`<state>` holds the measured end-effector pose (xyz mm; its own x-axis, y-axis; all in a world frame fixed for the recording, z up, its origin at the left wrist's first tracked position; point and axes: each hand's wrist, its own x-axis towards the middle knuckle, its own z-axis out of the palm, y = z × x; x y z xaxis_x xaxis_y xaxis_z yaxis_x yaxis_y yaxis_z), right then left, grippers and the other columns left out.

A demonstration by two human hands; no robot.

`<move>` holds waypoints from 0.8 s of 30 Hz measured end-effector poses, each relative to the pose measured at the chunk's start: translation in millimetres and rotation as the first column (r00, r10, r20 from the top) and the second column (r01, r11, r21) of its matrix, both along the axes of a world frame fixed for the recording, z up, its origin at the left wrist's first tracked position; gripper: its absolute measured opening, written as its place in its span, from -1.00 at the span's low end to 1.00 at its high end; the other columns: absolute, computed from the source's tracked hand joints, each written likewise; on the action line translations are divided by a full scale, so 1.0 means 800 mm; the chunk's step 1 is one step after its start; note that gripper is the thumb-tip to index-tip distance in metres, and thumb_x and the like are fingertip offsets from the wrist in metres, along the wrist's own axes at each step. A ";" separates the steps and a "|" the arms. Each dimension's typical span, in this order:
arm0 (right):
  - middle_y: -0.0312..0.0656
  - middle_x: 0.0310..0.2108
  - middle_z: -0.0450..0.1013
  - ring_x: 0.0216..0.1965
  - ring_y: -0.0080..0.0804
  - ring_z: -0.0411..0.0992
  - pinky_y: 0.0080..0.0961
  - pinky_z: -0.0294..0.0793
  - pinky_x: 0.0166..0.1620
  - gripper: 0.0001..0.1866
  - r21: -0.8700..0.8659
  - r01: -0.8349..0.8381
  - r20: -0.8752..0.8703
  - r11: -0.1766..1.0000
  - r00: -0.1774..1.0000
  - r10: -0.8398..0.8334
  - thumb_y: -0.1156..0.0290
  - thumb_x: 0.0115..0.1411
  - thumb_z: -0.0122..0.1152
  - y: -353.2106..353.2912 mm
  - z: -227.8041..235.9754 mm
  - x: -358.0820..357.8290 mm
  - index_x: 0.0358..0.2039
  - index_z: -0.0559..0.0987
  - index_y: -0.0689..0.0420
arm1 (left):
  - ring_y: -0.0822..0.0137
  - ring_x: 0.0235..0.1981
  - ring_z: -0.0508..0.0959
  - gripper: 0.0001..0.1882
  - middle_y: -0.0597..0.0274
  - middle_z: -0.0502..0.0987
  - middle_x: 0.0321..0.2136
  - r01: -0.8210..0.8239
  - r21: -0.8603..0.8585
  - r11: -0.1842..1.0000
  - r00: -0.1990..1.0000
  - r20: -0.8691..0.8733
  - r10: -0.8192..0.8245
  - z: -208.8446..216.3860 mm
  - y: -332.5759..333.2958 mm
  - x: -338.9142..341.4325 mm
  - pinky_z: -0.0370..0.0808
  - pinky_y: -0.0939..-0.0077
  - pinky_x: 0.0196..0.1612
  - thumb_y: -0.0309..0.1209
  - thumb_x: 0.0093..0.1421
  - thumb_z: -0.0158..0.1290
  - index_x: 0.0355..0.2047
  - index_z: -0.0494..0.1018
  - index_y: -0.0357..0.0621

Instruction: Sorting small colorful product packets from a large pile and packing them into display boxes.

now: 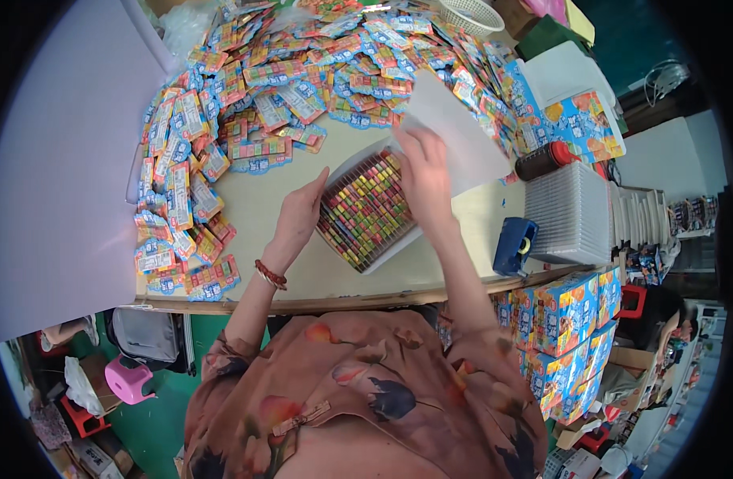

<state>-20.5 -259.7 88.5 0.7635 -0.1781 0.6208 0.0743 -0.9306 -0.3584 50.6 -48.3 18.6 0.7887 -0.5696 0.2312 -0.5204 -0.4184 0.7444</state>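
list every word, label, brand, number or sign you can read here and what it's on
Nothing quoted: I don't copy out print.
Loose packets: lettering, mostly small or blurred.
Stacked blue cartons, lower right: printed, blurred.
Blue-and-orange panel, upper right: printed, blurred.
Packed coloured strips: any marks too small to read.

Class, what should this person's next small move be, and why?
Probably the right hand should bring the white panel over the open box: the colourful rows inside look closely packed and lie uncovered, and the left hand, at the box's left side, could steady it.
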 end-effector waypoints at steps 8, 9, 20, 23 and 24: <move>-0.22 -0.43 0.41 -0.15 -0.29 0.39 -0.42 0.44 -0.13 -0.97 -0.443 -0.432 -0.360 0.786 0.888 0.285 0.51 -0.02 0.06 -0.051 -0.032 0.084 -0.51 0.47 0.14 | -0.10 -0.29 0.59 -0.36 -0.05 0.34 0.14 0.026 0.233 0.972 0.986 0.152 -0.063 0.002 -0.007 -0.005 0.58 0.26 -0.23 -0.65 0.08 -0.13 0.23 0.17 -0.08; -0.23 -0.43 0.41 -0.16 -0.31 0.39 -0.44 0.44 -0.15 -0.96 -0.491 -0.452 -0.374 0.745 0.881 0.288 0.49 -0.01 0.07 -0.052 -0.037 0.083 -0.49 0.47 0.13 | -0.08 -0.17 0.57 -0.34 -0.03 0.29 0.18 0.038 0.286 0.958 0.990 0.122 -0.075 0.008 -0.008 -0.008 0.59 0.26 -0.23 -0.65 0.07 -0.11 0.24 0.15 -0.10; -0.17 -0.43 0.47 -0.31 -0.26 0.48 -0.42 0.49 -0.28 -0.86 -0.616 -0.567 -0.532 0.547 0.811 0.242 0.34 0.10 0.09 -0.060 -0.041 0.060 -0.46 0.50 0.14 | -0.07 0.20 0.30 -0.32 0.18 0.14 0.29 0.237 0.382 0.893 0.907 0.243 -0.345 0.015 0.015 -0.009 0.54 0.26 -0.05 -0.61 0.10 -0.09 0.27 0.10 -0.11; -0.13 -0.46 0.48 -0.27 -0.24 0.49 -0.38 0.49 -0.29 -0.83 -0.451 -0.622 -0.685 0.641 0.701 0.198 0.30 0.07 0.15 -0.068 -0.022 0.074 -0.49 0.53 0.14 | -0.04 0.28 0.17 -0.36 0.21 0.06 0.33 0.316 0.412 0.855 0.885 0.196 -0.422 0.025 0.025 -0.006 0.38 0.23 0.13 -0.50 0.18 -0.11 0.29 0.06 -0.09; -0.11 -0.45 0.50 -0.27 -0.22 0.49 -0.32 0.48 -0.27 -0.80 -0.307 -0.625 -0.719 0.718 0.646 0.255 0.25 0.05 0.21 -0.066 -0.010 0.081 -0.49 0.61 0.11 | -0.01 0.31 0.11 -0.39 0.21 0.02 0.34 0.333 0.434 0.837 0.882 0.171 -0.439 0.026 0.027 -0.006 0.26 0.25 0.24 -0.44 0.24 -0.15 0.31 0.03 -0.06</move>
